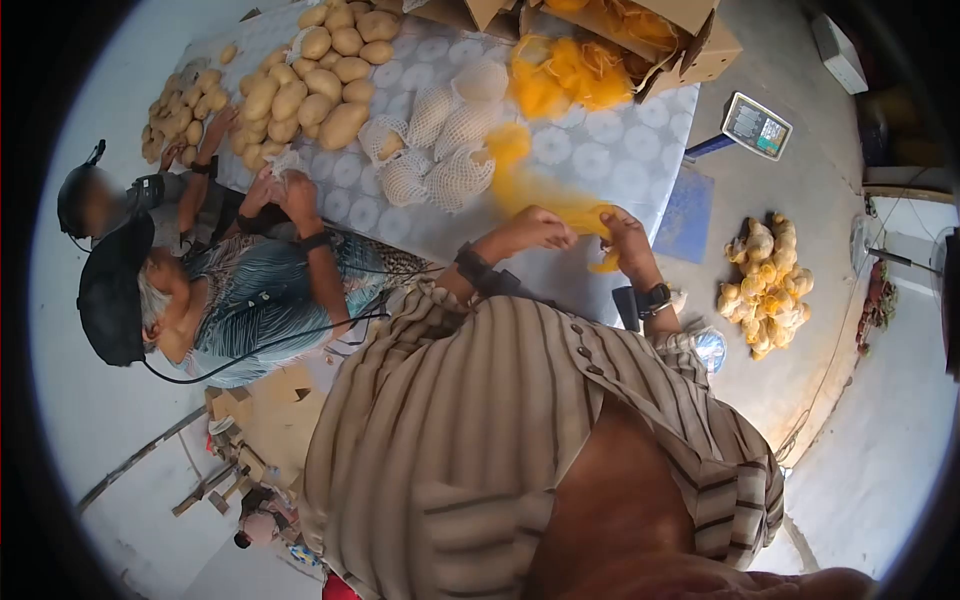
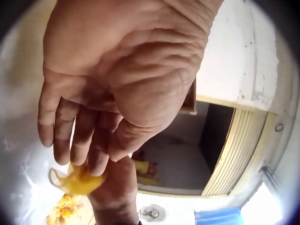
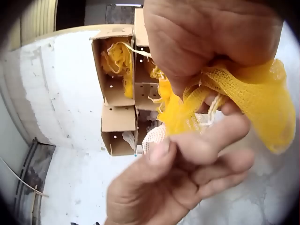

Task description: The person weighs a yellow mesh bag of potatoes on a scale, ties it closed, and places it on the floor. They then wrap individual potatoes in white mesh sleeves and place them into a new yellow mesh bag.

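A yellow mesh net bag point(image 1: 575, 212) stretches between my two hands over the table's front edge. My right hand point(image 1: 628, 245) grips its gathered end, and a loose flap hangs out beyond the fist in the right wrist view. Close beside it is my left hand point(image 1: 540, 230), its fingers loosely extended and the thumb near the index finger point(image 2: 97, 159). Pale twisted string point(image 3: 214, 107) shows at the net between the hands. On the table just beyond lie several tan, potato-like pieces in white foam sleeves point(image 1: 430, 115).
Piles of bare tan produce point(image 1: 300, 90) cover the table's far left. Yellow nets point(image 1: 570, 75) spill from cardboard boxes point(image 1: 710, 50) at the back. Two people work at left. A scale display point(image 1: 757, 126) and netted produce point(image 1: 768, 290) are at right.
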Demonstrator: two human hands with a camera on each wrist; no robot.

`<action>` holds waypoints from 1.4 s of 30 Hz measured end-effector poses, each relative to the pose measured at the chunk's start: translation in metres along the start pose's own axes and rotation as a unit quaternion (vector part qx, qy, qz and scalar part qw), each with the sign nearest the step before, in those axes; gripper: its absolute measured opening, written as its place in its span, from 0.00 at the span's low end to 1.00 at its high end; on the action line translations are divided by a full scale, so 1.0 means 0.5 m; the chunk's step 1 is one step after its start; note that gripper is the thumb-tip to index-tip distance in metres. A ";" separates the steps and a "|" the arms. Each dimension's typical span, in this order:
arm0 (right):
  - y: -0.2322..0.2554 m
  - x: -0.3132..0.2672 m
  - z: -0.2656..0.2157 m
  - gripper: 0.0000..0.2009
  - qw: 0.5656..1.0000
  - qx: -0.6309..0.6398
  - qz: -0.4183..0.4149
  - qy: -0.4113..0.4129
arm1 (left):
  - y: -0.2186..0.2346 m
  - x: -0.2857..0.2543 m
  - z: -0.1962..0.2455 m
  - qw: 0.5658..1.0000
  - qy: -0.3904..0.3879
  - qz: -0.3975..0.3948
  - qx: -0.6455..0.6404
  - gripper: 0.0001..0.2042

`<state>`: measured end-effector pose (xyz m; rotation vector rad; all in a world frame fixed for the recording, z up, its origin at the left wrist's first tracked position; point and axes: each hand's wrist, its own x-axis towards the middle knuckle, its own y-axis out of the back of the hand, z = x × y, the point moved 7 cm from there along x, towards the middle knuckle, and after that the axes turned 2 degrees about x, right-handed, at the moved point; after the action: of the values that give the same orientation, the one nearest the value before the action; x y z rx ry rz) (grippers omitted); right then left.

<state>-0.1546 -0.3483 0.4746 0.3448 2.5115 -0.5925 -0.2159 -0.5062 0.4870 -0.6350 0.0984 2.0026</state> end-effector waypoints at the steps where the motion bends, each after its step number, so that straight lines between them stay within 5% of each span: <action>1: 0.017 -0.006 -0.002 0.08 1.000 -0.011 0.011 -0.007 | 0.041 -0.014 -0.016 0.995 0.042 0.087 -0.002 0.15; 2: 0.030 -0.011 0.002 0.08 1.000 -0.008 0.011 -0.009 | 0.059 -0.022 -0.033 0.995 0.045 0.088 -0.002 0.15; 4: 0.064 -0.021 0.012 0.07 0.999 0.001 0.031 -0.012 | 0.110 -0.039 -0.099 0.963 0.121 0.212 -0.116 0.20; 8: 0.095 -0.055 0.029 0.07 0.999 -0.011 0.040 -0.030 | 0.080 -0.062 -0.074 0.950 0.145 0.241 -0.139 0.24; 11: 0.096 -0.075 0.042 0.09 0.999 0.009 0.029 -0.038 | 0.055 -0.027 -0.061 0.958 0.100 0.210 -0.167 0.27; 13: 0.108 -0.082 0.050 0.09 0.997 -0.013 0.045 -0.054 | 0.086 -0.001 -0.022 0.943 -0.165 0.287 -0.043 0.22; 17: 0.171 -0.072 0.091 0.11 0.981 -0.187 0.041 -0.035 | 0.112 0.058 -0.066 0.947 -0.058 0.254 -0.189 0.16; 19: 0.175 -0.071 0.074 0.14 0.939 -0.305 0.033 0.153 | 0.096 0.063 -0.026 0.966 -0.040 0.249 -0.049 0.11; 20: 0.174 -0.072 0.063 0.14 0.940 -0.303 0.038 0.154 | 0.088 0.063 -0.017 0.968 -0.039 0.245 -0.045 0.11; 22: 0.154 -0.081 -0.020 0.17 0.911 -0.341 0.085 0.214 | 0.054 0.054 0.051 0.917 -0.173 0.237 0.269 0.15; 26: 0.089 -0.087 -0.122 0.18 0.983 -0.132 0.066 0.114 | -0.018 0.027 0.128 0.862 -0.263 0.234 0.365 0.21; 28: 0.023 -0.093 -0.155 0.21 0.996 -0.025 0.011 0.080 | -0.030 0.022 0.131 0.851 -0.136 0.202 0.466 0.23; 35: -0.091 -0.065 -0.162 0.22 0.986 -0.097 -0.061 0.123 | -0.031 0.018 0.106 0.812 -0.177 0.213 0.514 0.18; 39: -0.115 -0.042 -0.145 0.18 0.970 -0.198 -0.087 0.116 | -0.036 0.007 0.093 0.843 -0.170 0.231 0.455 0.12; 42: -0.092 -0.018 -0.116 0.10 0.981 -0.145 -0.051 0.118 | -0.024 0.015 0.085 0.855 -0.179 0.217 0.436 0.13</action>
<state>-0.1887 -0.3618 0.5393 0.1868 2.8082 -0.2249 -0.2253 -0.4803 0.5221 0.3835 0.9339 2.1687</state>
